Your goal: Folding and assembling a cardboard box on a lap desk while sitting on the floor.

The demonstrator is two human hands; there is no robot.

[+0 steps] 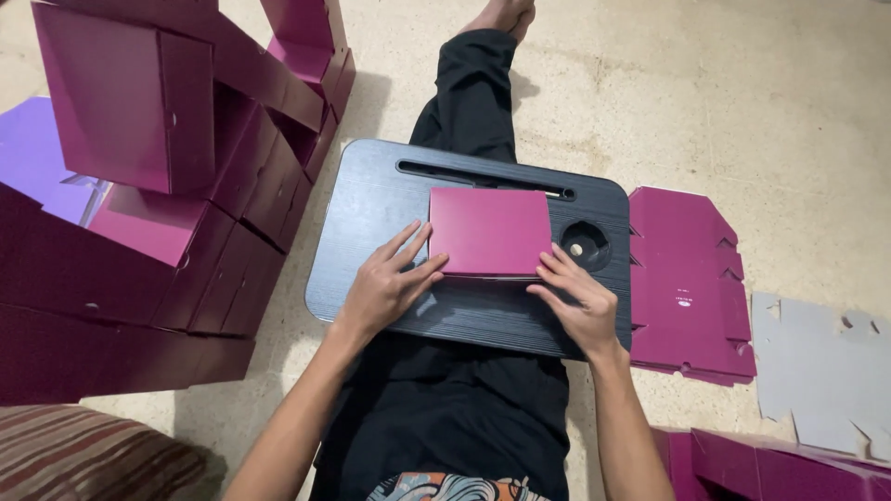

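A magenta cardboard box (490, 230), folded and low, lies on a dark lap desk (390, 199) resting over my legs. My left hand (388, 283) presses against the box's left and front edge, fingers spread. At the box's front right corner sits my right hand (577, 299), its fingertips touching the edge. Neither hand lifts the box; both rest on the desk beside it.
A tall pile of assembled magenta boxes (167, 139) fills the left. Flat magenta box blanks (687, 288) lie on the floor to the right, with a grey cardboard sheet (821, 371) beyond. More magenta boxes (770, 464) sit at the bottom right; a striped cushion (83, 455) is bottom left.
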